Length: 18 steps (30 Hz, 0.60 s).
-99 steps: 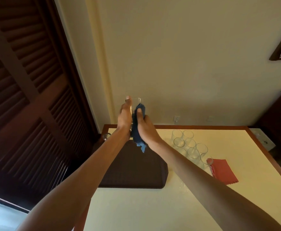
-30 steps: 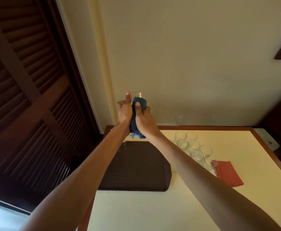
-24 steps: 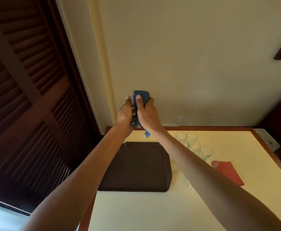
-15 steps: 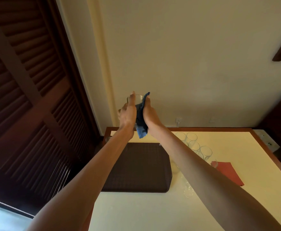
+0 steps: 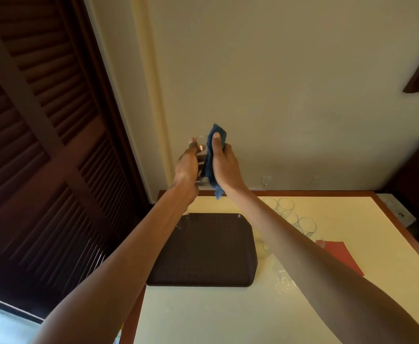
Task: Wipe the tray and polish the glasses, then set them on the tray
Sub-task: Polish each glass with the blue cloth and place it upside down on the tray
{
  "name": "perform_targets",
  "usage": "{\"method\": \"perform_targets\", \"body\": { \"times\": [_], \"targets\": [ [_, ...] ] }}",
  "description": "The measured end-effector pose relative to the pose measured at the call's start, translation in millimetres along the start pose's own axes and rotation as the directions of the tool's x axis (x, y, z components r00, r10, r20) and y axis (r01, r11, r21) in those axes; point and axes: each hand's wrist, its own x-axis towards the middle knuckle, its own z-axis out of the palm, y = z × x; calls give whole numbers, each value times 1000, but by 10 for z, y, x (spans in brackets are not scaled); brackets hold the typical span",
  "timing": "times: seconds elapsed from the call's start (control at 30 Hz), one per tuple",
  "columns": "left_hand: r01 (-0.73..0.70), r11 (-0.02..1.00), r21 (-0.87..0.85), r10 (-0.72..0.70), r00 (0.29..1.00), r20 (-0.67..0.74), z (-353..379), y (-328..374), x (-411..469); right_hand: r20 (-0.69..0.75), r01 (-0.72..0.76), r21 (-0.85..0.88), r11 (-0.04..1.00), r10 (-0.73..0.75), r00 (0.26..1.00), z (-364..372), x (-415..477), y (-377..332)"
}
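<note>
Since half a second back the small blue cloth (image 5: 217, 145) has ridden up, so it now stands above the rim of the clear drinking glass (image 5: 201, 155), with less of it dangling below. Both are held high over the far edge of the cream-topped table with a wooden border (image 5: 228, 314), in front of the wall. The left hand (image 5: 187, 166) has its fingers curled round the glass. The right hand (image 5: 225, 167) pins the cloth against the glass's side, thumb laid up along it.

To polish well, I'd say the left hand should turn the glass while the cloth stays pressed, working rim, wall and base in turn, with bare fingers kept off the parts already done. Held this high, a slip would be costly, so the grip wants firmness.

Below, the dark brown rectangular plastic tray (image 5: 203, 252) lies flat on the table's left side. A lone glass (image 5: 184, 220) shows at its far left corner, though I can't tell whether it stands on the tray or just off it. Right of the tray a cluster of clear tumblers (image 5: 290, 214) stands on the table, all seemingly empty, near a flat red cloth (image 5: 342, 256). The held glass looks empty too.
</note>
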Motion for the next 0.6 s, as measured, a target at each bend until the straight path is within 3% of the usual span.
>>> {"method": "perform_targets", "body": {
  "times": [0.1,0.23,0.37,0.5,0.6],
  "targets": [
    [-21,1000,18,21,1000,-11,17,21,-40,43,-136,114,984,132,990,13,42,-87],
    [-19,999,38,21,998,-61,-21,75,-62,80,-238,25,971,236,969,96,-69,-72],
    [-38,997,73,43,996,-73,-73,94,-72,112,-94,-117,989,108,988,154,-255,56],
    [-30,999,20,32,996,-82,-109,59,-68,46,130,-71,989,-127,991,224,-308,86],
    [0,1000,12,1,1000,-25,-93,43,-84,-17,139,-80,987,-140,990,181,-226,-1]
  ]
}}
